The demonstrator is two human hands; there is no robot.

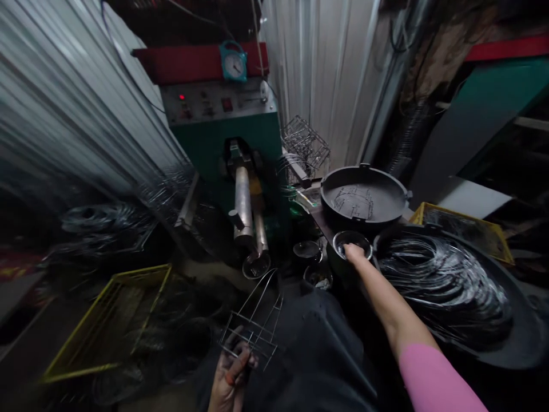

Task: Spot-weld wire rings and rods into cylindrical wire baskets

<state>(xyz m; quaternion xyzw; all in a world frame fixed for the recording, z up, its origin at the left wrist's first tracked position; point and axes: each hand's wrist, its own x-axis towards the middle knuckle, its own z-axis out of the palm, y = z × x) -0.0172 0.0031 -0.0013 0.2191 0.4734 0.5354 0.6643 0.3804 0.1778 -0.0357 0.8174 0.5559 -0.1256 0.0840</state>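
Note:
My left hand (234, 369) is closed around the lower part of a bent wire frame (257, 320), low in the middle of the view, above my dark-clothed lap. The frame has a rounded top loop and several crossing wires. To the right, my right hand (354, 252) reaches down into a small dark bowl (368, 245). Its fingers are hidden inside the bowl, so what they touch does not show. Just behind that bowl sits a wide black round pan (386, 209) with thin wire pieces lying in it.
A green machine (201, 143) with two metal arms (242, 200) stands ahead, a teal dial scale (234, 62) on top. Coiled wire rings (446, 280) fill a large basin at right. Yellow crates stand left (114, 280) and right (493, 234). Wire frames (304, 146) are piled behind.

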